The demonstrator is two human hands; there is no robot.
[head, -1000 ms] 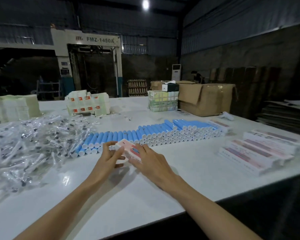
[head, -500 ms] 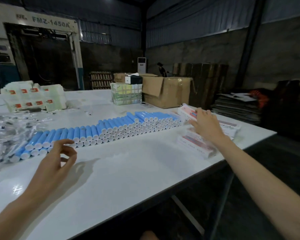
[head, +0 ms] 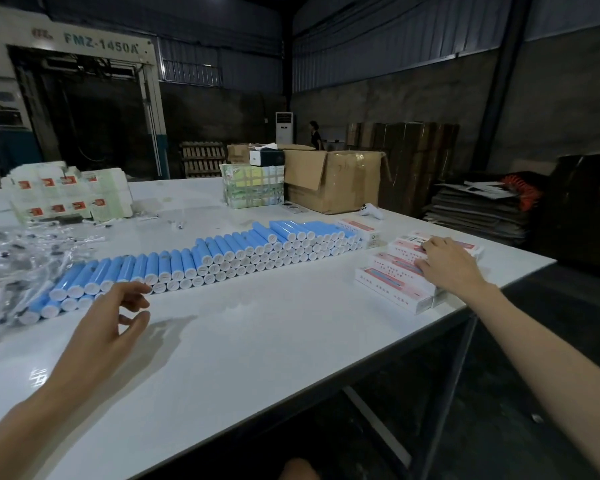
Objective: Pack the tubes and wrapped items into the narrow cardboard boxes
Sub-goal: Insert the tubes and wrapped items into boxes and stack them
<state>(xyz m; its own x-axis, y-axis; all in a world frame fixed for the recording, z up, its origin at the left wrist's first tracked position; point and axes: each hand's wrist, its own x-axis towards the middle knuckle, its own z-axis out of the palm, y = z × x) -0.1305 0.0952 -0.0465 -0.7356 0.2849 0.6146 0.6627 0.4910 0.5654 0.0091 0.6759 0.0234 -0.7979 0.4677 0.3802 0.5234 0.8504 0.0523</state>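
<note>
A long stack of blue tubes (head: 222, 256) with white caps lies across the middle of the white table (head: 257, 341). A heap of clear-wrapped items (head: 11, 258) fills the left side. Narrow white and red boxes (head: 392, 284) are piled at the table's right edge. My right hand (head: 445, 263) rests flat on top of that pile, fingers spread over the upper boxes. My left hand (head: 113, 322) hovers just in front of the tubes' left end, fingers loosely curled, holding nothing.
At the back stand flat carton packs (head: 66, 195), a taped bundle (head: 253, 188) and an open brown carton (head: 333, 180). A white handheld device (head: 371, 212) lies near the carton. The table edge runs diagonally on the right, with stacked cardboard (head: 475, 213) beyond it.
One second ago both hands held a narrow box at the centre. My right hand carried it right and set it on the box pile. My left hand let go and stays near the tubes.
</note>
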